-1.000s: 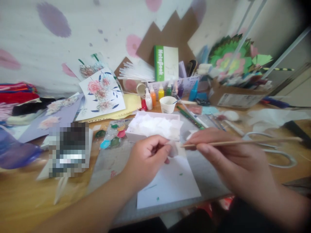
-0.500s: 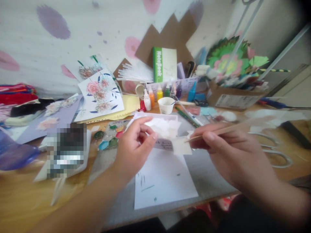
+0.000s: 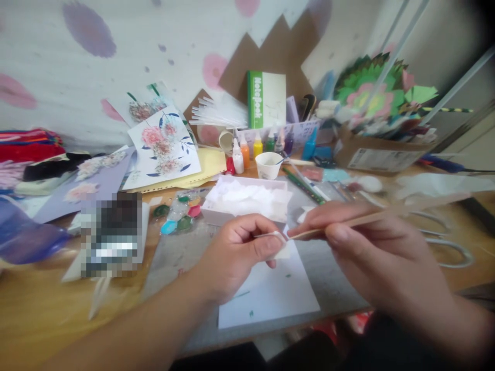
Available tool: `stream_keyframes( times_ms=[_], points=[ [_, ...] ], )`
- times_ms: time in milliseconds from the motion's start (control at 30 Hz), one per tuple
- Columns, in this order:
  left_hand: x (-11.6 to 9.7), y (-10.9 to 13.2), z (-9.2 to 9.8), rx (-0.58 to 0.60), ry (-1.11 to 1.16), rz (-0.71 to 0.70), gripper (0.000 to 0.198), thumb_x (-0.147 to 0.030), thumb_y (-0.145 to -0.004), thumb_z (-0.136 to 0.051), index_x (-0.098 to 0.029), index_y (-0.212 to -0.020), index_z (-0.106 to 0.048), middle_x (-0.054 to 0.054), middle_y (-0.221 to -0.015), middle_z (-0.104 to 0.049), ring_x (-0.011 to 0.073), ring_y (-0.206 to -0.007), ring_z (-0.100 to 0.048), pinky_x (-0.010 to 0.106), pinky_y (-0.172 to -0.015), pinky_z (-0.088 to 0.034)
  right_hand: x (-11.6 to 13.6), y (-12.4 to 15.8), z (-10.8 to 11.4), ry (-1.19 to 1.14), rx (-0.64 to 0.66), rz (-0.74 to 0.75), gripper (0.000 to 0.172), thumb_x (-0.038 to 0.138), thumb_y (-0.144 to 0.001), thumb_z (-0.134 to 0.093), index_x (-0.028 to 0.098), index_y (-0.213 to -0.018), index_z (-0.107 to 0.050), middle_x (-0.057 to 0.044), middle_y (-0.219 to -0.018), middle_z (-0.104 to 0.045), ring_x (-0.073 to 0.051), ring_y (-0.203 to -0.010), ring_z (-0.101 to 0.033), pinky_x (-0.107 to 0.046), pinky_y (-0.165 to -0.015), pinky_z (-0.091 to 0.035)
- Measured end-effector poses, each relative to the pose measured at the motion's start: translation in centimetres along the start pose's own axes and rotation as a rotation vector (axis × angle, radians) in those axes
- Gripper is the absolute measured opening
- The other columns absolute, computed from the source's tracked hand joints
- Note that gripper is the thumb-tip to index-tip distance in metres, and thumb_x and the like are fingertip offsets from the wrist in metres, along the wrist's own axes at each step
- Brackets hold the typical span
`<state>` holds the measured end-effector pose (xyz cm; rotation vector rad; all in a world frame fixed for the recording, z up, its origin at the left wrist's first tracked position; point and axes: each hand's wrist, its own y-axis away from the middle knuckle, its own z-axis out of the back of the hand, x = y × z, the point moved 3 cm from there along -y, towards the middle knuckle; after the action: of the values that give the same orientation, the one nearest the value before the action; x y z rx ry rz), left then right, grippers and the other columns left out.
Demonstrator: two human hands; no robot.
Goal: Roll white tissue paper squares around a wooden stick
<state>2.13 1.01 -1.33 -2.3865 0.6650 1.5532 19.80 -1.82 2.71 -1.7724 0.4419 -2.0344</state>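
My left hand is closed in a pinch on a small cream paper piece, above a white sheet with a few green marks. From the right, my right hand grips a long, flat, light-brown stick between thumb and fingers. The stick's narrow end meets the edge of the paper piece, close to my left thumb; whether they touch I cannot tell. Just behind my left hand stands a shallow box heaped with white paper pieces.
A grey board lies under the sheet. Behind the box are a white cup and several paint bottles. Paint palette wells sit at left, scissors at right. A notebook leans at the back.
The paper piece was at the tip of the stick in my right hand. My left hand has moved right and down and closed on the piece. The view has shifted slightly.
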Motion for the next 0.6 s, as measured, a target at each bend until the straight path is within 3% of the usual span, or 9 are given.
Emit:
stream_keyframes(
  times_ms=[600],
  points=[
    [0.27, 0.04, -0.23, 0.026, 0.044, 0.076, 0.020, -0.031, -0.071, -0.085, -0.018, -0.068, -0.070, -0.003, -0.063, -0.062, 0.0098, -0.059, -0.054, 0.023, -0.057, -0.044, 0.43, -0.10, -0.39, -0.001, 0.058, 0.030, 0.012, 0.030, -0.092, -0.067, 0.032, -0.094, -0.079, -0.001, -0.083, -0.077, -0.019, -0.077, -0.073, -0.029, -0.064, -0.063]
  ],
)
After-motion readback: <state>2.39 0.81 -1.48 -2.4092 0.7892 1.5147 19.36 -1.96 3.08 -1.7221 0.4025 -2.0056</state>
